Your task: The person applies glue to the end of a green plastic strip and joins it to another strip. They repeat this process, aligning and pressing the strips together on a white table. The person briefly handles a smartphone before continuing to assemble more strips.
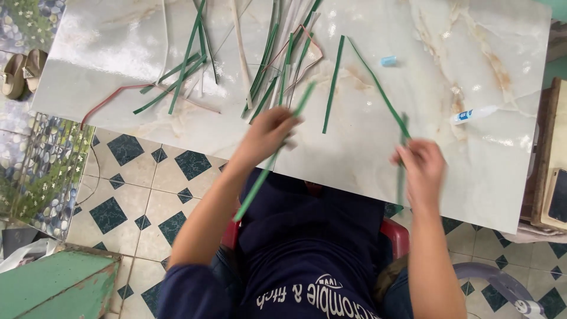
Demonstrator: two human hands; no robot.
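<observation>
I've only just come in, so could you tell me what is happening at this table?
A person seated at a marble-patterned table is handling long green strips. The left hand holds one green strip that slants down past the table edge. The right hand grips another green strip that runs up across the tabletop. More loose strips, green and pale, lie scattered at the far side, with a small blue cap and a small tube to the right.

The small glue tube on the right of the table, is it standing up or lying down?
Lying down: the glue tube rests flat on the marble table.
</observation>
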